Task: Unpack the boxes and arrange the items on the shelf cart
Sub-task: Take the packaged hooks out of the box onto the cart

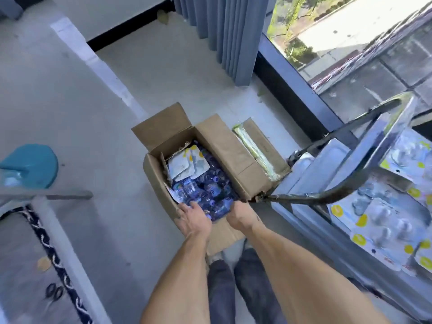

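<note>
Hands are reaching into the open box (210,164) on the floor: the left hand (192,217) is lying with relaxed fingers on the blue packs (210,190), while the right hand (242,215) is hiding its fingers, grip unclear. Unpacking is underway; next, a firm hold and a lift onto the cart (327,174) just beside.

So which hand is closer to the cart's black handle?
Right. The right hand reaches into the box just beside the black handle; the left hand is farther, on the box's other side.
</note>
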Demonstrator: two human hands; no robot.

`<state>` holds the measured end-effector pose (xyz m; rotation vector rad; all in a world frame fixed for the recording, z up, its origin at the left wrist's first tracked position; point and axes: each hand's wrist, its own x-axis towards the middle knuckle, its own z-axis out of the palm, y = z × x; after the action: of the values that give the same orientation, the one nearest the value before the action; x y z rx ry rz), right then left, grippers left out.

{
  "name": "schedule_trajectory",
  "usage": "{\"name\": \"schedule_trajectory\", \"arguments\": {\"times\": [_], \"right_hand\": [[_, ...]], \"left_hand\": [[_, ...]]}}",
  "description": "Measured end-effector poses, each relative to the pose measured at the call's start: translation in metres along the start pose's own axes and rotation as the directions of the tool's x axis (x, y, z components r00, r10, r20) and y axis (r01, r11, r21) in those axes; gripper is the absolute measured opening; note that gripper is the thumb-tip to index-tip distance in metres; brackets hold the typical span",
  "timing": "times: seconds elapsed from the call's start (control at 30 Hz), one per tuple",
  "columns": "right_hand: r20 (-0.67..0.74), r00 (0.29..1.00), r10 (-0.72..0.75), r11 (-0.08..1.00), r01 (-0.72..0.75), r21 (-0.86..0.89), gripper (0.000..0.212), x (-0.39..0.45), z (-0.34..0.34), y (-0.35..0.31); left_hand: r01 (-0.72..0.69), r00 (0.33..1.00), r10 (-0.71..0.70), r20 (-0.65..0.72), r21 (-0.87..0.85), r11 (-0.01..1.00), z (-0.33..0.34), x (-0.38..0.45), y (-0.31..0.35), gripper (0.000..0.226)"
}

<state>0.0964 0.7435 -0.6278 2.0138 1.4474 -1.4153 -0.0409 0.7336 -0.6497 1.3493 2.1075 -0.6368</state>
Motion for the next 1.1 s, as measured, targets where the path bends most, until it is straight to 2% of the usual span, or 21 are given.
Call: {"name": "schedule_trajectory", "arguments": {"times": [0.2,0.5,0.6,0.67,0.77,0.87,0.97,1.1], "right_hand": [[0.03,0.999,0.04,0.999,-0.04,-0.033,0.031,0.085,0.032,-0.027],[-0.063,0.998,0.012,1.0,-0.012,0.0,0.021,0.254,0.063,-0.082],[-0.134,0.986,-0.098,0.993,0.088,-0.08,0.014,0.313,0.08,-0.102],[-0.193,0.95,-0.246,0.952,0.199,-0.232,0.021,0.348,0.093,-0.113],[-0.181,0.919,-0.351,0.9,0.278,-0.337,0.025,0.383,0.115,-0.121],[-0.271,0.935,-0.227,0.967,0.185,-0.173,0.021,0.401,0.132,-0.121],[-0.334,0.938,-0.096,0.995,0.096,-0.016,0.026,0.401,0.143,-0.119],[-0.302,0.947,0.113,0.955,-0.019,0.297,0.024,0.401,0.145,-0.12]], "left_hand": [[0.062,0.995,-0.058,0.081,-0.049,0.997,0.019,0.079,-0.007,0.06],[0.087,0.996,-0.093,-0.008,-0.283,0.955,0.034,0.259,-0.003,0.044],[0.057,0.998,-0.066,-0.017,-0.306,0.95,0.045,0.322,-0.006,0.044],[0.026,0.998,-0.04,-0.043,-0.293,0.956,0.053,0.359,-0.005,0.045],[-0.013,0.996,-0.003,-0.09,-0.179,0.984,0.07,0.387,-0.008,0.046],[-0.077,0.989,0.07,-0.129,-0.048,0.996,0.087,0.401,-0.01,0.053],[-0.081,0.99,0.064,-0.127,-0.133,0.988,0.094,0.404,-0.014,0.041],[-0.119,0.983,0.065,-0.173,-0.32,0.94,0.093,0.398,-0.019,0.033]]}}
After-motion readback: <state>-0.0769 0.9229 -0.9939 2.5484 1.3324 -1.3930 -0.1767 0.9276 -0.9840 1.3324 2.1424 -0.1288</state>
